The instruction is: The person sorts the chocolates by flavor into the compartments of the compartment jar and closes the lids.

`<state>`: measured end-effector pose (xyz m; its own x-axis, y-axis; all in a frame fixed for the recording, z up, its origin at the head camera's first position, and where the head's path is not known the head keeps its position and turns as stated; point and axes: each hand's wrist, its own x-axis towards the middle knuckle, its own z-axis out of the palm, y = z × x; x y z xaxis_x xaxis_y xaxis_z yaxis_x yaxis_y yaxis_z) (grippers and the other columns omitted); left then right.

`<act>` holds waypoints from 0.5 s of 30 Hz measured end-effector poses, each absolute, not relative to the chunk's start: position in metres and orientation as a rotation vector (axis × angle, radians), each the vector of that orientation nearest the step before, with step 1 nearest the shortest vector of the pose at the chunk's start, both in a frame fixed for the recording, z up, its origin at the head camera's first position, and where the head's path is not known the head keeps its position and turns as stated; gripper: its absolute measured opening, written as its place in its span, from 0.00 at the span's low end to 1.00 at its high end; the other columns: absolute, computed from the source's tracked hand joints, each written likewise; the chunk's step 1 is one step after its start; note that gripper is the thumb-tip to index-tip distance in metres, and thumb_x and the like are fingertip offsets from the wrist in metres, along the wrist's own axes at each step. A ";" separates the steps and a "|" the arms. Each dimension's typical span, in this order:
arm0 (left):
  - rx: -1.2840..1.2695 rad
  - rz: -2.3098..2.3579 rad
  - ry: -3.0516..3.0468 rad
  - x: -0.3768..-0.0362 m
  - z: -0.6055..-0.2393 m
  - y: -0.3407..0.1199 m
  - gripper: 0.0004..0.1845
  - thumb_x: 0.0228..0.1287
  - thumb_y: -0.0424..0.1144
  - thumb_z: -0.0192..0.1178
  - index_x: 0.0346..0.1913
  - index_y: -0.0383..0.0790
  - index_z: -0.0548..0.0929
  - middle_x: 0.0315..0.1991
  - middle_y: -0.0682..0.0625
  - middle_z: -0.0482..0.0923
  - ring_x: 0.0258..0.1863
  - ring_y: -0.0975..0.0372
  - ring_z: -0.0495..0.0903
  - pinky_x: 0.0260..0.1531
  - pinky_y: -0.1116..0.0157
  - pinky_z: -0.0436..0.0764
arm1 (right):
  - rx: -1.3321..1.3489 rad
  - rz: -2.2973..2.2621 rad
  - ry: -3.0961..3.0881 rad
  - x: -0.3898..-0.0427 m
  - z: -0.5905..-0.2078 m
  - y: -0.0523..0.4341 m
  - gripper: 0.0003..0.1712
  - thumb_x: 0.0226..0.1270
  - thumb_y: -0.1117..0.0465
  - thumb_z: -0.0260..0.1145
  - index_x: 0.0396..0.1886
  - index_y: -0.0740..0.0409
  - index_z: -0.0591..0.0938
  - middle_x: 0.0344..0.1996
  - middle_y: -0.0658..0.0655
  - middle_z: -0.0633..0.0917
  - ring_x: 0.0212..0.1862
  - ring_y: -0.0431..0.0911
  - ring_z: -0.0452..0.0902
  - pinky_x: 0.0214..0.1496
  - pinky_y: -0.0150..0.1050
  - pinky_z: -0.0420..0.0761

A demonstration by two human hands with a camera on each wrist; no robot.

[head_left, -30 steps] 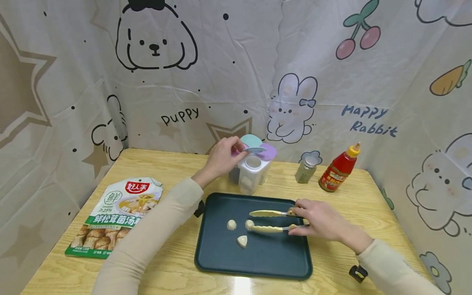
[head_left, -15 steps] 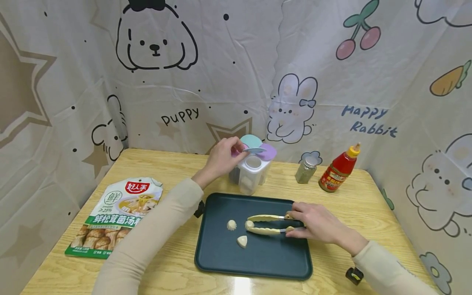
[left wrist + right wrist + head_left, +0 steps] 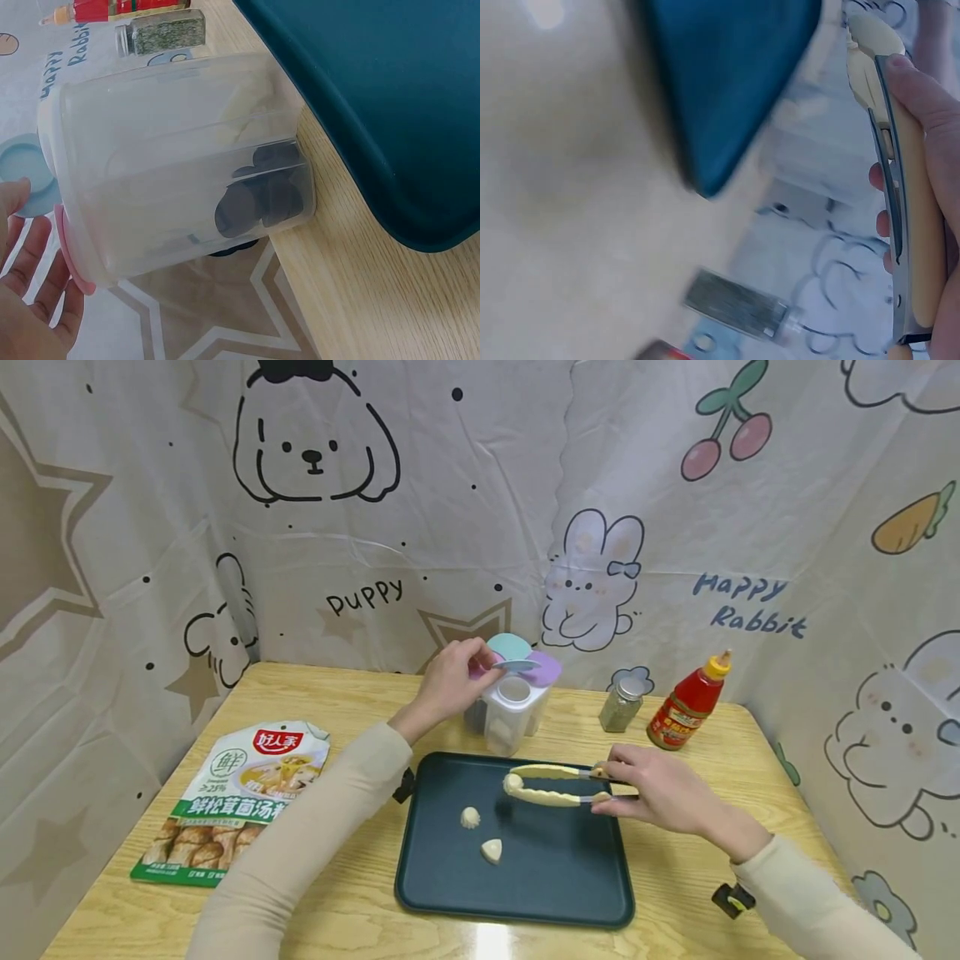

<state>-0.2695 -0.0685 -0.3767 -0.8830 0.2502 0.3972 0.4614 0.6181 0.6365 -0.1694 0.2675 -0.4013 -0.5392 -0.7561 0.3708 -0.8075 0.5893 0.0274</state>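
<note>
Wooden table (image 3: 352, 893), dark tray (image 3: 558, 893) centre frame. Right hand (image 3: 660, 793) squeezes tongs (image 3: 551, 783) gripping a dough ball (image 3: 512, 782); left hand (image 3: 450, 681) pinches the container (image 3: 513, 714) lid (image 3: 517, 666). Risk: grip slackens, ball drops.

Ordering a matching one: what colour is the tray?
Dark teal tray, clearest in the head view.

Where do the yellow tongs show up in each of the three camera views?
Head view: the tongs are centre-right, over the far part of the dark tray, held by the right hand, a white piece at their tips.
Left wrist view: not in it.
Right wrist view: the tongs run down the right edge.
Shared landmark: the dark tray.
</note>
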 end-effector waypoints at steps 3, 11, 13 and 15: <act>-0.576 -1.121 -2.578 -0.269 -0.377 -0.069 0.10 0.70 0.42 0.70 0.45 0.41 0.83 0.43 0.46 0.86 0.44 0.55 0.79 0.48 0.58 0.83 | 1.253 0.203 -2.408 -0.176 -0.384 0.270 0.35 0.68 0.22 0.55 0.34 0.47 0.86 0.28 0.44 0.77 0.28 0.32 0.65 0.27 0.25 0.66; -0.586 -1.114 -2.577 -0.270 -0.378 -0.070 0.09 0.70 0.42 0.70 0.45 0.41 0.83 0.43 0.46 0.86 0.44 0.55 0.79 0.47 0.59 0.82 | 1.194 0.184 -2.326 -0.198 -0.343 0.272 0.45 0.71 0.21 0.47 0.36 0.55 0.89 0.29 0.50 0.82 0.25 0.36 0.68 0.24 0.29 0.70; -0.587 -1.111 -2.578 -0.270 -0.378 -0.070 0.09 0.71 0.42 0.70 0.45 0.41 0.83 0.43 0.46 0.85 0.44 0.55 0.79 0.48 0.59 0.82 | 1.177 0.176 -2.335 -0.204 -0.337 0.272 0.46 0.71 0.21 0.46 0.36 0.55 0.89 0.29 0.51 0.82 0.24 0.36 0.68 0.23 0.29 0.69; -0.586 -1.110 -2.578 -0.270 -0.378 -0.070 0.09 0.71 0.42 0.70 0.45 0.41 0.83 0.43 0.46 0.85 0.44 0.55 0.79 0.48 0.59 0.82 | 1.163 0.165 -2.349 -0.210 -0.332 0.271 0.46 0.70 0.20 0.46 0.36 0.55 0.88 0.29 0.52 0.82 0.25 0.37 0.69 0.23 0.29 0.68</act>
